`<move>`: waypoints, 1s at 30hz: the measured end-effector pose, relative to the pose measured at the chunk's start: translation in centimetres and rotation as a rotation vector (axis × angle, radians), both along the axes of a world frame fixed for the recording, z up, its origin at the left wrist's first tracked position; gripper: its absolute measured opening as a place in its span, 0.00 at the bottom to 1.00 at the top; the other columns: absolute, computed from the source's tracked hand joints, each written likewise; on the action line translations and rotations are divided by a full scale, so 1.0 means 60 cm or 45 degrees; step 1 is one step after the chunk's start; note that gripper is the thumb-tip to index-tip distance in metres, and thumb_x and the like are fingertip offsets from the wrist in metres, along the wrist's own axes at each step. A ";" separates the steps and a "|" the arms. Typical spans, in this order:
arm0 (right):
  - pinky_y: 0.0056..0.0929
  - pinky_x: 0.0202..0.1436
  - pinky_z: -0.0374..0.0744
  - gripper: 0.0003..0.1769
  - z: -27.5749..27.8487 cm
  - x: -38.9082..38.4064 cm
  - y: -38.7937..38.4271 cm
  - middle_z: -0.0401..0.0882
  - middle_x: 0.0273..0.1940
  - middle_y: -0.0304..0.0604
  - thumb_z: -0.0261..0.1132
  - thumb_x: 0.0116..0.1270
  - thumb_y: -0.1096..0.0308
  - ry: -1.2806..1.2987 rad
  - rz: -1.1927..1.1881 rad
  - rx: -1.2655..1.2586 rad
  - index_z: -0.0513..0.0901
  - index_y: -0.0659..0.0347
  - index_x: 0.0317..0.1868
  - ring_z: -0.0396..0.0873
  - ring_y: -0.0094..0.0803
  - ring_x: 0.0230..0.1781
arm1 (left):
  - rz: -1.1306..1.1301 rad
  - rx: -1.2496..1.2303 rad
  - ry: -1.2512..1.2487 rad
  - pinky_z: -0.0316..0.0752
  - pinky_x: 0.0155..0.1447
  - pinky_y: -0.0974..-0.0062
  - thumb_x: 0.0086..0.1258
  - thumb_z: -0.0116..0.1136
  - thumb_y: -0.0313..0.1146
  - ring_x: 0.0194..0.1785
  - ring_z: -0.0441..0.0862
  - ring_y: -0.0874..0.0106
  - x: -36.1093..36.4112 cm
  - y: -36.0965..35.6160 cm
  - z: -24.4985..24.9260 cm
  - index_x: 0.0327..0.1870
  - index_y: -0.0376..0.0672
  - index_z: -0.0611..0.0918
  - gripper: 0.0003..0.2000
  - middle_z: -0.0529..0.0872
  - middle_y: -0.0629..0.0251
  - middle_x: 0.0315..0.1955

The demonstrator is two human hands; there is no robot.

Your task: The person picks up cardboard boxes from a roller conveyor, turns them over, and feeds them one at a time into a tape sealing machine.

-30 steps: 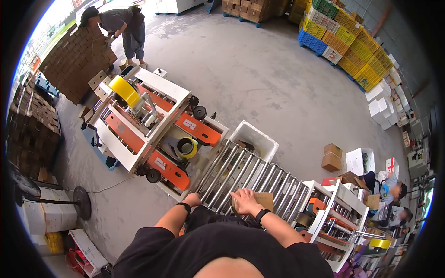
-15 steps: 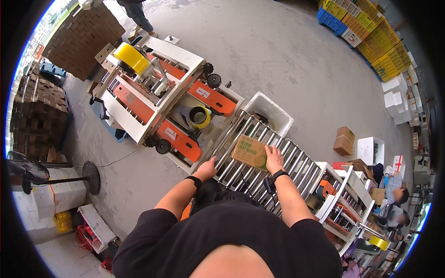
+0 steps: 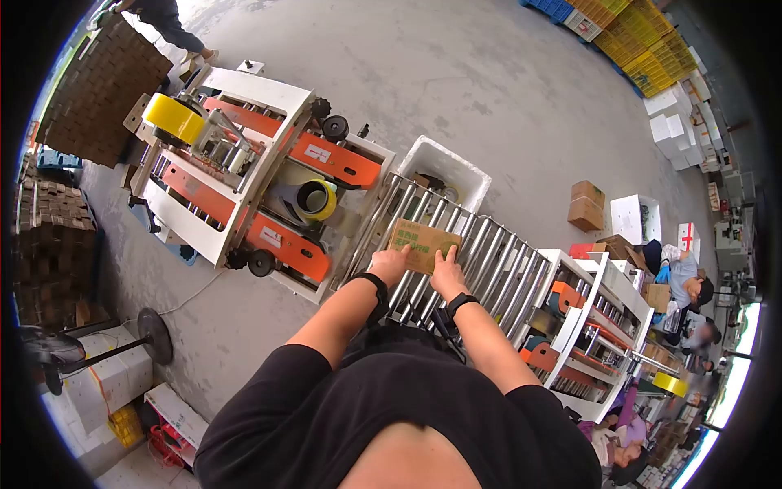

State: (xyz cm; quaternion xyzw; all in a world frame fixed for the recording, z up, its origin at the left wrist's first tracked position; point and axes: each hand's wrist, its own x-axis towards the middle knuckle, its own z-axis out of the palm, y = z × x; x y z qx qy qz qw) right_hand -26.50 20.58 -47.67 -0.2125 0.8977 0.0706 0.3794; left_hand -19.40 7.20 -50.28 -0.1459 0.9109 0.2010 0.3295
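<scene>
On the rollers point(image 3: 501, 273), within reach of both hands, sits a small box point(image 3: 427, 244), its top marked with green print. The left hand point(image 3: 391, 266) is at its near left corner, partly curled, forefinger laid on the top. The right hand point(image 3: 447, 274) touches the near right corner, two fingers stretched forward and slightly apart. The undersides are hidden, so I cannot tell whether either hand actually grips the box. Each wrist wears a black band point(image 3: 462, 304).

Past the left end of the rollers stands a white machine point(image 3: 181, 224) with orange arms point(image 3: 303, 259); a tape roll point(image 3: 329, 200) lies between these, and a large yellow roll point(image 3: 175, 120) is mounted above. Just beyond the rollers' far side is a foam tub point(image 3: 444, 155). At their right end is a second machine point(image 3: 599, 326).

Farther out, a carton point(image 3: 586, 205) rests on the floor point(image 3: 489, 90), yellow crates point(image 3: 648, 53) are piled at upper right, and a person point(image 3: 167, 20) stands near stacked cardboard point(image 3: 106, 90) at upper left.
</scene>
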 end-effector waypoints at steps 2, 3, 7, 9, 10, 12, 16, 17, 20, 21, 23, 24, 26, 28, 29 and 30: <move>0.35 0.54 0.73 0.34 -0.002 -0.003 -0.005 0.32 0.69 0.54 0.55 0.57 0.72 -0.037 -0.054 -0.020 0.57 0.55 0.65 0.67 0.52 0.54 | -0.049 -0.055 0.024 0.73 0.40 0.68 0.61 0.47 0.31 0.42 0.81 0.64 -0.002 -0.001 -0.003 0.66 0.55 0.57 0.29 0.82 0.60 0.38; 0.36 0.54 0.73 0.33 -0.007 -0.002 -0.004 0.32 0.69 0.54 0.56 0.57 0.72 -0.022 -0.061 -0.045 0.58 0.55 0.65 0.67 0.52 0.54 | -0.072 -0.083 0.037 0.73 0.40 0.69 0.62 0.47 0.31 0.41 0.81 0.65 -0.002 -0.002 -0.004 0.66 0.56 0.57 0.29 0.82 0.61 0.38; 0.36 0.54 0.72 0.31 -0.022 0.001 -0.002 0.33 0.69 0.53 0.59 0.56 0.70 0.034 -0.074 -0.124 0.63 0.56 0.62 0.67 0.54 0.54 | -0.155 -0.151 -0.005 0.72 0.39 0.71 0.65 0.44 0.34 0.42 0.81 0.70 0.001 -0.007 0.009 0.66 0.59 0.59 0.25 0.82 0.69 0.38; 0.36 0.55 0.72 0.31 -0.021 0.001 -0.012 0.33 0.69 0.53 0.60 0.55 0.68 0.026 -0.042 -0.124 0.64 0.55 0.62 0.67 0.54 0.55 | -0.075 -0.130 0.074 0.72 0.39 0.69 0.64 0.45 0.34 0.41 0.82 0.68 0.014 -0.008 -0.003 0.59 0.55 0.66 0.20 0.83 0.67 0.36; 0.36 0.55 0.72 0.31 -0.022 0.004 -0.016 0.34 0.69 0.50 0.62 0.54 0.67 0.045 0.008 -0.164 0.66 0.54 0.61 0.65 0.55 0.56 | -0.043 -0.125 0.087 0.72 0.39 0.69 0.64 0.45 0.33 0.40 0.82 0.68 0.022 -0.011 -0.001 0.56 0.54 0.68 0.17 0.83 0.66 0.36; 0.36 0.56 0.72 0.30 -0.024 0.008 -0.032 0.35 0.69 0.48 0.64 0.53 0.66 0.076 0.143 -0.213 0.68 0.52 0.59 0.62 0.55 0.58 | 0.012 -0.075 0.079 0.73 0.39 0.67 0.64 0.45 0.33 0.40 0.82 0.65 0.039 -0.020 0.004 0.46 0.47 0.71 0.10 0.83 0.64 0.34; 0.36 0.61 0.67 0.33 -0.040 0.015 -0.064 0.39 0.68 0.53 0.67 0.47 0.68 0.106 0.291 -0.435 0.70 0.54 0.57 0.57 0.52 0.62 | 0.162 0.025 -0.010 0.73 0.40 0.67 0.63 0.46 0.32 0.39 0.82 0.64 0.081 -0.030 -0.012 0.47 0.44 0.70 0.12 0.83 0.60 0.34; 0.36 0.62 0.66 0.33 -0.044 0.017 -0.071 0.39 0.68 0.53 0.68 0.46 0.68 0.110 0.312 -0.493 0.71 0.54 0.57 0.56 0.52 0.62 | 0.201 0.027 0.029 0.72 0.41 0.67 0.62 0.46 0.31 0.40 0.82 0.64 0.093 -0.033 -0.007 0.48 0.43 0.70 0.13 0.83 0.60 0.35; 0.41 0.62 0.64 0.35 -0.049 0.035 -0.081 0.42 0.66 0.60 0.70 0.43 0.69 0.248 0.216 -0.588 0.70 0.53 0.56 0.56 0.57 0.61 | 0.245 -0.021 0.227 0.71 0.41 0.64 0.60 0.48 0.33 0.39 0.80 0.61 0.136 -0.042 -0.011 0.58 0.45 0.63 0.23 0.82 0.58 0.34; 0.42 0.62 0.63 0.35 -0.050 0.042 -0.085 0.43 0.65 0.62 0.70 0.43 0.70 0.294 0.183 -0.621 0.70 0.53 0.56 0.55 0.58 0.61 | 0.232 -0.057 0.252 0.71 0.41 0.65 0.60 0.48 0.34 0.40 0.80 0.61 0.145 -0.041 -0.016 0.59 0.45 0.62 0.24 0.81 0.58 0.35; 0.45 0.62 0.62 0.34 -0.050 0.062 -0.095 0.44 0.65 0.63 0.69 0.45 0.72 0.229 -0.001 -0.579 0.69 0.51 0.56 0.54 0.63 0.60 | 0.201 -0.129 0.300 0.71 0.42 0.65 0.60 0.47 0.34 0.41 0.79 0.62 0.157 -0.039 -0.019 0.62 0.45 0.61 0.26 0.81 0.58 0.36; 0.46 0.62 0.62 0.34 -0.062 0.069 -0.094 0.43 0.65 0.62 0.68 0.46 0.73 0.215 -0.034 -0.577 0.68 0.51 0.56 0.53 0.63 0.60 | 0.210 -0.160 0.281 0.71 0.42 0.66 0.60 0.47 0.35 0.41 0.78 0.63 0.157 -0.034 -0.039 0.63 0.45 0.60 0.27 0.80 0.57 0.37; 0.48 0.63 0.61 0.32 -0.065 0.070 -0.101 0.42 0.65 0.62 0.65 0.48 0.77 0.186 -0.074 -0.595 0.68 0.52 0.57 0.52 0.67 0.60 | 0.206 -0.216 0.313 0.71 0.41 0.67 0.63 0.43 0.32 0.38 0.80 0.67 0.154 -0.033 -0.042 0.63 0.45 0.62 0.24 0.81 0.61 0.34; 0.48 0.63 0.60 0.33 -0.072 0.059 -0.110 0.42 0.65 0.62 0.65 0.48 0.77 0.208 0.012 -0.647 0.68 0.52 0.57 0.50 0.68 0.61 | 0.256 -0.194 0.334 0.71 0.41 0.67 0.60 0.48 0.35 0.38 0.80 0.66 0.152 -0.039 -0.046 0.62 0.44 0.62 0.26 0.81 0.61 0.33; 0.48 0.64 0.60 0.33 -0.075 0.053 -0.116 0.42 0.65 0.62 0.65 0.48 0.77 0.217 0.059 -0.671 0.69 0.52 0.57 0.49 0.68 0.61 | 0.288 -0.181 0.345 0.71 0.41 0.67 0.58 0.53 0.37 0.39 0.80 0.65 0.154 -0.044 -0.047 0.62 0.43 0.61 0.29 0.81 0.61 0.33; 0.48 0.64 0.60 0.33 -0.081 0.046 -0.127 0.42 0.65 0.61 0.64 0.48 0.78 0.203 0.094 -0.704 0.69 0.51 0.57 0.48 0.69 0.62 | 0.323 -0.171 0.355 0.71 0.42 0.67 0.55 0.58 0.40 0.39 0.79 0.64 0.154 -0.050 -0.048 0.62 0.43 0.61 0.33 0.81 0.60 0.33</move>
